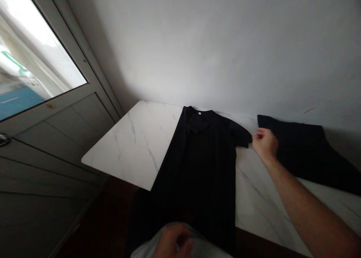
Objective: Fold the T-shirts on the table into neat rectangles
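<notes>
Black shirt, sleeve likely being straightened.
Your right hand pinches the cuff; left hand unclear; next probably calls for smoothing.

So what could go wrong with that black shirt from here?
The black shirt extends past the near edge of the table, so its weight might drag it down. The right hand is at the end of one sleeve; a tug there could skew the shirt. That hand is also close to the dark garment and might nudge it.
</notes>
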A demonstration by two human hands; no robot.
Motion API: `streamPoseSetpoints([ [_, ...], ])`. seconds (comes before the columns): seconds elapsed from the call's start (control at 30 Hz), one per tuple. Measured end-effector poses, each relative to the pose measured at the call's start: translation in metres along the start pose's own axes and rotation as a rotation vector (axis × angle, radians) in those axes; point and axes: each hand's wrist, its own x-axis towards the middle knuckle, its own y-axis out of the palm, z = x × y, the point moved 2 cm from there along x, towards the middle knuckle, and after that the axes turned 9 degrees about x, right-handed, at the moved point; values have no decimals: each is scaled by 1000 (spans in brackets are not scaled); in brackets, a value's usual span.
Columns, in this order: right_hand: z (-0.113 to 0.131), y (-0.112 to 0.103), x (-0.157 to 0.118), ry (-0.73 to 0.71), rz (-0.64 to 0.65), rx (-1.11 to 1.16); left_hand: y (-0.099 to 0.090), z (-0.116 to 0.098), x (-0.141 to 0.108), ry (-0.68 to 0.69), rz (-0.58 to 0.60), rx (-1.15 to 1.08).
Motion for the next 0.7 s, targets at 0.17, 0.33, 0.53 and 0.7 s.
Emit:
streamPoseSetpoints([
  [0.17, 96, 76, -50, 404, 483, 607, -72, 72, -28, -356, -624, -384],
  [0.33, 155, 142, -60, 793, 539, 762, -81, 77, 2, -255, -603, -880],
  [0.53, 165, 167, -36, 939, 397, 737, -75, 71, 15, -290, -415, -1172],
  [0.7, 169, 179, -25, 916, 323, 734, -74, 92, 15, -382, -431, -1146],
])
